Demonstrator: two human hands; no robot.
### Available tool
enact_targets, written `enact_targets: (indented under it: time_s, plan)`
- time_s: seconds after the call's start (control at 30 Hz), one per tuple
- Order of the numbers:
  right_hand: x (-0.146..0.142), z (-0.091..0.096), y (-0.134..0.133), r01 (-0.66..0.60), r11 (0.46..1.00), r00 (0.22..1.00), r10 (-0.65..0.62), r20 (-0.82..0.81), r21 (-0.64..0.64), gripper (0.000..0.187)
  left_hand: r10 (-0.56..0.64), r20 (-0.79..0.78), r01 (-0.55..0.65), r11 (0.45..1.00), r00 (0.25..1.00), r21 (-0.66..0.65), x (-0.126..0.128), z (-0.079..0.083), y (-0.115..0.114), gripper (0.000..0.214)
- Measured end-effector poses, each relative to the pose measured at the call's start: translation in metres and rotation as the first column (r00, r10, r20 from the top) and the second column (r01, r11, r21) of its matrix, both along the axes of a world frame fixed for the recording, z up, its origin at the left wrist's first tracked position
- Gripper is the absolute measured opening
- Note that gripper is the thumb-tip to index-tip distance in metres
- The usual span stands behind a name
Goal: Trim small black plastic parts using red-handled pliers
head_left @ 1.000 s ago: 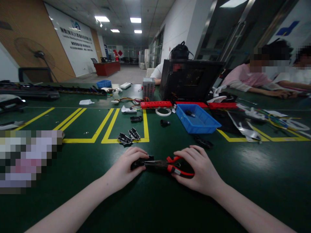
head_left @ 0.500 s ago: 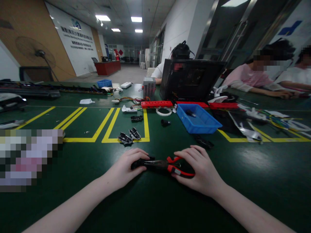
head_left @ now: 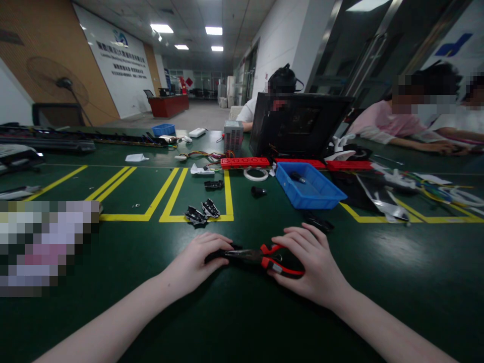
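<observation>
My right hand [head_left: 310, 259] grips red-handled needle-nose pliers [head_left: 266, 255] by their spread handles, thumb below and fingers above. The pliers' long jaws point left, against a small black part [head_left: 215, 255]. My left hand [head_left: 200, 259] is closed around that black part, fingers on top and thumb beneath; much of it is hidden, so its kind does not show. Beyond the hands lie opened black plastic pieces [head_left: 202, 212], another black piece [head_left: 214, 185] and a short black cylinder [head_left: 258, 191].
A blue bin [head_left: 310, 185] with a dark item inside stands beyond my right hand. Near it are a black piece [head_left: 318, 222], a white ring [head_left: 255, 174] and a red power strip [head_left: 245, 162]. A black case [head_left: 298, 126] stands behind; people sit across the table and at right.
The fingers of my right hand have lifted and spread slightly over the upper handle. The pliers and my left hand stay almost in place; the view shifts very slightly.
</observation>
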State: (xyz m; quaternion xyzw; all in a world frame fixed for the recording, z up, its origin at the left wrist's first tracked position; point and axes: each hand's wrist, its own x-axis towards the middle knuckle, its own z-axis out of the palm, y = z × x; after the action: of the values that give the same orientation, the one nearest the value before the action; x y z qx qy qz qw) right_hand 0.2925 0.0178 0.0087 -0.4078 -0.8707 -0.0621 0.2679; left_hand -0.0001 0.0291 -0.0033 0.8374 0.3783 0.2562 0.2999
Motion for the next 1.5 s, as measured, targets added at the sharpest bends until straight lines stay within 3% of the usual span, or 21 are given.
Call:
enact_targets:
  time_s: [0.23,0.5,0.7,0.93,1.23,1.5]
  plan:
    - [0.0,-0.001,-0.001,0.001,1.0,1.0,-0.001,0.012,0.02,0.043,-0.007,0.006,0.007,1.0,1.0,0.012,0.0,-0.001,0.001,0.024]
    - [-0.001,0.001,-0.001,-0.02,0.998,1.0,0.019,0.007,0.06,0.039,0.038,0.019,-0.038,0.999,0.999,-0.019,0.003,0.01,-0.007,0.031]
    - [0.0,0.001,-0.001,-0.016,0.999,1.0,0.016,-0.001,0.049,0.04,0.103,-0.003,-0.103,0.994,0.995,-0.031,0.002,0.002,-0.006,0.045]
    - [-0.001,0.002,0.001,-0.01,0.999,1.0,0.009,-0.022,-0.043,0.037,0.048,-0.022,-0.048,0.999,0.999,0.012,0.002,0.001,-0.004,0.039]
    - [0.001,0.0,0.003,0.031,0.985,0.998,-0.04,-0.054,-0.169,0.037,0.084,-0.032,-0.085,0.996,0.996,-0.007,0.004,0.012,-0.01,0.038]
    - [0.001,-0.001,0.004,0.025,0.986,0.998,-0.035,-0.059,-0.168,0.036,0.066,0.001,-0.066,0.998,0.998,-0.014,0.005,0.011,-0.008,0.034]
